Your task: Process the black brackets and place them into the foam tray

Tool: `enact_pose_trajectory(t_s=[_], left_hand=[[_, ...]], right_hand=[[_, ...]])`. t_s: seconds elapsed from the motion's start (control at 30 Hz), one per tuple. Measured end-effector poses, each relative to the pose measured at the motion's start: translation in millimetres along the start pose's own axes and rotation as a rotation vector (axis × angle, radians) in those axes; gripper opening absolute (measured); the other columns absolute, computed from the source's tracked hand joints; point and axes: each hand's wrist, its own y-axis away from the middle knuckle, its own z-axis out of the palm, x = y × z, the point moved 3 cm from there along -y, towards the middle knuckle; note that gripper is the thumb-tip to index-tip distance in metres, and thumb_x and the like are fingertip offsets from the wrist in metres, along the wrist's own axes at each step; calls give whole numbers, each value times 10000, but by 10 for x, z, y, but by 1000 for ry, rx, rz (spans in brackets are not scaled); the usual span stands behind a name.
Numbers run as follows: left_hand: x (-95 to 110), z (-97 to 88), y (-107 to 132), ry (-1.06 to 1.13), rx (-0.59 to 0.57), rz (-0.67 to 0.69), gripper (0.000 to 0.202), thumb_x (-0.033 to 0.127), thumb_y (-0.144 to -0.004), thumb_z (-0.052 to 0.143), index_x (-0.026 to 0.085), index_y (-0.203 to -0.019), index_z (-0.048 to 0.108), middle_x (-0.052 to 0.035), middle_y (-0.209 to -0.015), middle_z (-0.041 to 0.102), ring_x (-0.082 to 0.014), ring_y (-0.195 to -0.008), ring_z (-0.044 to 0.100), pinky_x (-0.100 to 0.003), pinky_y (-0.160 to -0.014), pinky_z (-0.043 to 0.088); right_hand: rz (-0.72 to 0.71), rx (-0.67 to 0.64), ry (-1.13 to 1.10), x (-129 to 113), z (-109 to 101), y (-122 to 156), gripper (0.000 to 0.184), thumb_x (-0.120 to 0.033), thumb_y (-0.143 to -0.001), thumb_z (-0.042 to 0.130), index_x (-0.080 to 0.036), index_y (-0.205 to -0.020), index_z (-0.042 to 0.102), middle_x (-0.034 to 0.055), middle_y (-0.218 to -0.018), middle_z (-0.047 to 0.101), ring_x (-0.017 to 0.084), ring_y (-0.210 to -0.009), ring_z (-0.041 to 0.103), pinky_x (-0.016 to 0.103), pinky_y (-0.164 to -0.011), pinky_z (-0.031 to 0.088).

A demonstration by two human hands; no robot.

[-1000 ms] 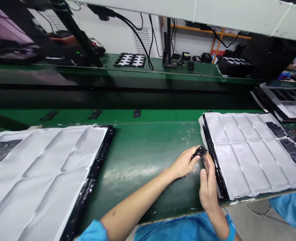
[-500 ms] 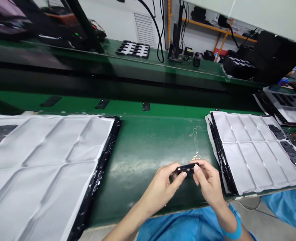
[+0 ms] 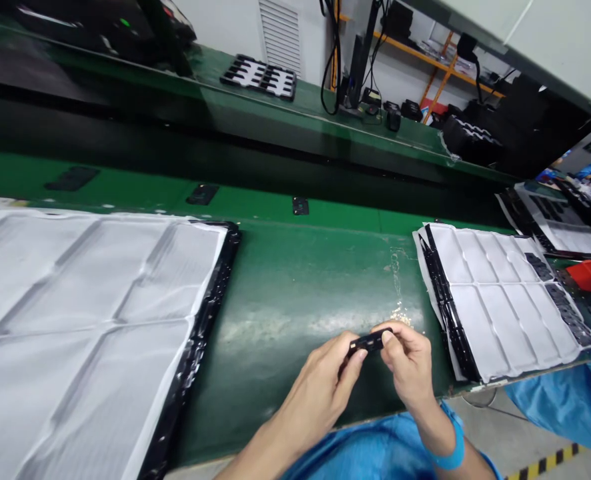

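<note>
A small flat black part is pinched between both hands just above the green bench, near its front edge. My left hand grips its left end with thumb and fingers closed. My right hand grips its right end, fingers curled round it. A blue band circles my right wrist. To the right lies a stack of black trays under a white padded sheet. A larger stack under a white sheet lies to the left.
Small black parts lie on the green belt behind the bench. A tray of parts, cables and black devices sit on the far shelf. Another person in blue and a red object are at the right edge.
Both hands drew the black part back from the right tray's edge towards the bench's front middle. My right hand closed on it. The view shifted down and left.
</note>
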Motion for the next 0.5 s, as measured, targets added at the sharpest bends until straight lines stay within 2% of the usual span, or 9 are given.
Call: enact_pose_trajectory(t_s=[0.2, 0.5], left_hand=[[-62, -28, 25, 7, -8, -35, 259, 298, -1072, 429, 239, -821, 455, 45, -716, 518, -150, -627, 504, -258, -608, 379], [-78, -83, -92, -3, -12, -134, 254, 324, -1063, 422, 244, -826, 471, 34, -716, 554, -168, -630, 545, -271, -619, 404]], right_hand=[[49, -50, -44, 62, 53, 19, 310, -369, -990, 591, -159, -856, 776, -64, -507, 407, 90, -421, 328, 223, -416, 244], [78, -117, -20, 144, 79, -145, 260, -307, -964, 586, -153, -879, 777, -57, -541, 432, 93, -452, 340, 224, -438, 260]])
